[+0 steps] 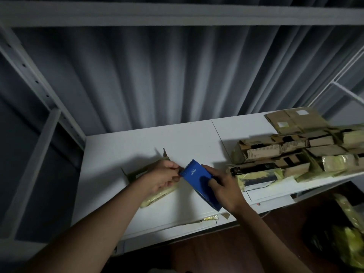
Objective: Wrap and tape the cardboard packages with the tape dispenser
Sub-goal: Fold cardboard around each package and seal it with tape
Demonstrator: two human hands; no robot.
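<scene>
Head view: the right hand [222, 186] grips the blue tape dispenser [199, 182], light and rigid, best held by its body; the left hand [163, 176] pinches the tape end at its teeth, over a light, stiff package [157, 192] on the table [137, 142].

We see bare bench [149, 138] left and behind; stacked packages [295, 152] block the right, curtain [157, 75] behind.

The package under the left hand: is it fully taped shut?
Not fully. The package has yellowish tape along its near end, but cardboard flaps stick up at the far end.
</scene>
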